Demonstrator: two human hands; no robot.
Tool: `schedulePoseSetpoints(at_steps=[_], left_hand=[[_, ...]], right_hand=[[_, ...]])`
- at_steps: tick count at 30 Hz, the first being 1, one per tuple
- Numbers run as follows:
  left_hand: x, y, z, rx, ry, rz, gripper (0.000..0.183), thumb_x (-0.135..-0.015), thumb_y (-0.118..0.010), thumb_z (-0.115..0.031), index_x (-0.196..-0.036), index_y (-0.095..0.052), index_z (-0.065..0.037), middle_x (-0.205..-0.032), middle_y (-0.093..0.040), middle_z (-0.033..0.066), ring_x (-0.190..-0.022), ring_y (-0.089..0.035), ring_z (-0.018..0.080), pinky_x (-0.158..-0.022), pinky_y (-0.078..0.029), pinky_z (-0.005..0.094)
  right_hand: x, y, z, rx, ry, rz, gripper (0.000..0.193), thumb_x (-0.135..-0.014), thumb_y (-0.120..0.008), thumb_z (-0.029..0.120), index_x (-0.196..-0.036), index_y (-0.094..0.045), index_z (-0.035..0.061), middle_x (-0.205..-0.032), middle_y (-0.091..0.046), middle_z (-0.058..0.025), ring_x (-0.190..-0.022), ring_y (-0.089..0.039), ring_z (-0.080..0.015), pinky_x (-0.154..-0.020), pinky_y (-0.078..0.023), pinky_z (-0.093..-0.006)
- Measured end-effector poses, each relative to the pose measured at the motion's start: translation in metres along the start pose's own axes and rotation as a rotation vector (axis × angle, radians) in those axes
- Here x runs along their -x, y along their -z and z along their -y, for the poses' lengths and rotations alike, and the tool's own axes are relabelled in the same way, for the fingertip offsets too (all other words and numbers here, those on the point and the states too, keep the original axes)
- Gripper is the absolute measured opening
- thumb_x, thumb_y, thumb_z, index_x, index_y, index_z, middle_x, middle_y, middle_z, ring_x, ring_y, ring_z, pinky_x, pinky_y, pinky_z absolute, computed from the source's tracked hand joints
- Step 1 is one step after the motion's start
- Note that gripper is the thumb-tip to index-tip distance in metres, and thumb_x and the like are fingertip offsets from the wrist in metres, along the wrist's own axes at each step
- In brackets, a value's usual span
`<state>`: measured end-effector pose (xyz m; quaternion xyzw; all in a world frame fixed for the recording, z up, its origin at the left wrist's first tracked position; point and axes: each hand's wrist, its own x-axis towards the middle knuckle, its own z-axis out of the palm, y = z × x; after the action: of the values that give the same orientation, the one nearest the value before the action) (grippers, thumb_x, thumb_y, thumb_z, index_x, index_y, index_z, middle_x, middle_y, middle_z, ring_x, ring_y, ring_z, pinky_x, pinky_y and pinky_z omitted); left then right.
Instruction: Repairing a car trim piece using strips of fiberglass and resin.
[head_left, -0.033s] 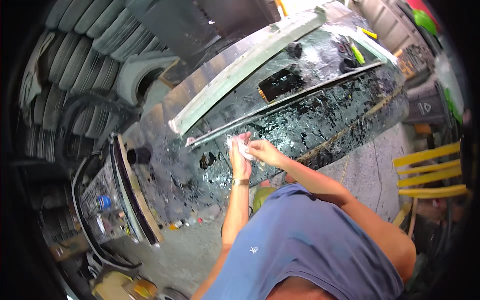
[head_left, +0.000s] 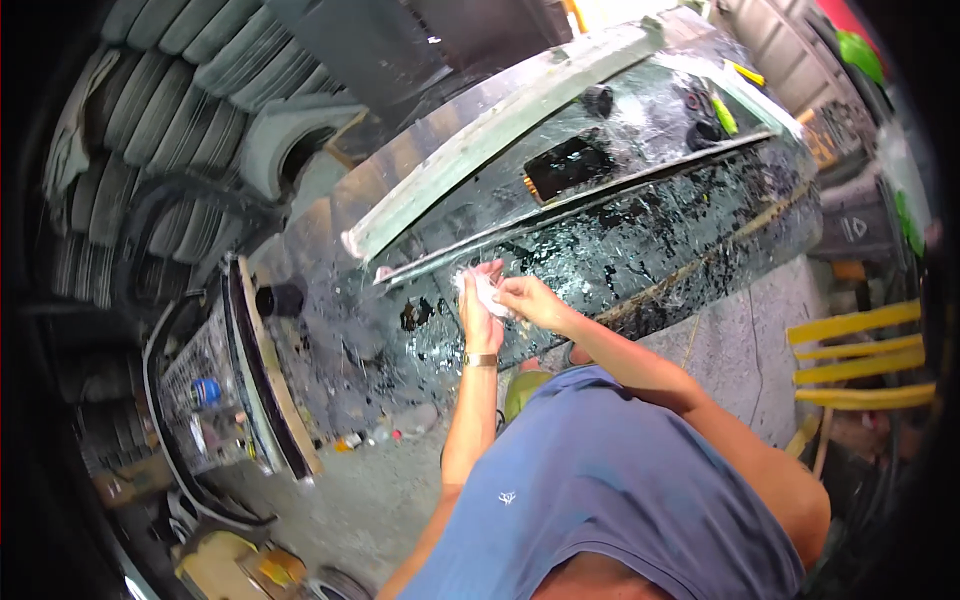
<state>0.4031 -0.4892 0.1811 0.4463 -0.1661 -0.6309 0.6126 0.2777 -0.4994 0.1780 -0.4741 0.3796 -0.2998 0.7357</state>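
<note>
Over the near edge of a dark, resin-spattered table [head_left: 350, 350], my left hand [head_left: 482, 328] is raised with a crumpled wad of white fibrous material [head_left: 487, 293] in its palm. My right hand [head_left: 533, 302] reaches across from the right, thumb and fingers pinching the wad's right side. Both hands touch it. What the wad is made of cannot be told. Beyond the hands lies a thin pale strip [head_left: 600, 199] along the table. Farther back runs a broad, long whitish-green moulded piece [head_left: 500, 138].
Black-handled scissors [head_left: 694, 101], a lime-green tool [head_left: 724, 116] and a black rectangular piece [head_left: 568, 168] lie at the far side. Long curved trim pieces [head_left: 262, 370] stand at left, beside a blue can [head_left: 206, 391]. Yellow slats [head_left: 860, 357] are at right. Stacked grey panels [head_left: 175, 120] fill the back left.
The view has shifted very slightly. Both hands keep the same hold on the white wad.
</note>
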Motion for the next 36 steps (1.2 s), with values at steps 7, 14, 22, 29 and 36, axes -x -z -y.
schedulePoseSetpoints(at_steps=[7,14,22,29,36], left_hand=[[0.016,-0.004,0.001,0.162,-0.06,-0.089,0.044,-0.101,-0.036,-0.042,-0.106,-0.054,-0.001,-0.109,-0.063,0.0178,-0.108,-0.058,0.0259,-0.096,-0.044,0.0366],[0.006,0.032,0.008,0.62,-0.151,-0.267,0.03,-0.099,-0.046,-0.03,-0.083,-0.051,-0.005,-0.087,-0.063,0.0143,-0.1,-0.062,0.031,-0.096,-0.048,0.0486],[0.034,-0.022,0.01,0.284,-0.207,-0.24,0.044,-0.096,-0.047,-0.05,-0.097,-0.052,-0.006,-0.089,-0.06,0.0064,-0.091,-0.061,0.0235,-0.082,-0.049,0.036],[0.013,-0.023,0.015,0.429,-0.139,-0.141,0.035,-0.098,-0.047,-0.042,-0.082,-0.046,-0.011,-0.067,-0.04,-0.0012,-0.06,-0.039,0.0123,-0.081,-0.047,0.0356],[0.005,-0.011,0.024,0.297,-0.117,-0.222,0.031,-0.101,-0.041,-0.038,-0.084,-0.044,-0.012,-0.069,-0.037,-0.0018,-0.062,-0.036,0.0113,-0.083,-0.044,0.0358]], right_hand=[[0.018,-0.001,0.012,0.095,-0.085,0.012,0.016,-0.09,-0.063,0.02,-0.093,-0.064,0.0046,-0.072,-0.059,0.0028,-0.058,-0.05,-0.0034,-0.05,-0.04,-0.0201],[0.044,0.006,0.024,0.14,0.028,0.06,0.013,-0.089,-0.062,0.013,-0.086,-0.061,0.0007,-0.067,-0.056,0.0011,-0.058,-0.05,-0.0045,-0.051,-0.041,-0.0232],[0.037,0.031,0.025,-0.037,0.024,0.041,0.015,-0.091,-0.061,0.017,-0.09,-0.062,0.0024,-0.071,-0.058,0.0016,-0.06,-0.052,-0.0049,-0.052,-0.044,-0.021],[0.019,0.027,0.016,0.121,-0.074,-0.016,0.027,-0.086,-0.067,0.026,-0.097,-0.063,0.0022,-0.082,-0.065,-0.0047,-0.069,-0.058,-0.0092,-0.056,-0.048,-0.0256],[0.007,0.018,-0.005,-0.004,-0.006,-0.038,0.015,-0.088,-0.064,0.014,-0.093,-0.066,-0.0002,-0.088,-0.067,-0.0022,-0.085,-0.059,-0.0075,-0.077,-0.048,-0.0251]])
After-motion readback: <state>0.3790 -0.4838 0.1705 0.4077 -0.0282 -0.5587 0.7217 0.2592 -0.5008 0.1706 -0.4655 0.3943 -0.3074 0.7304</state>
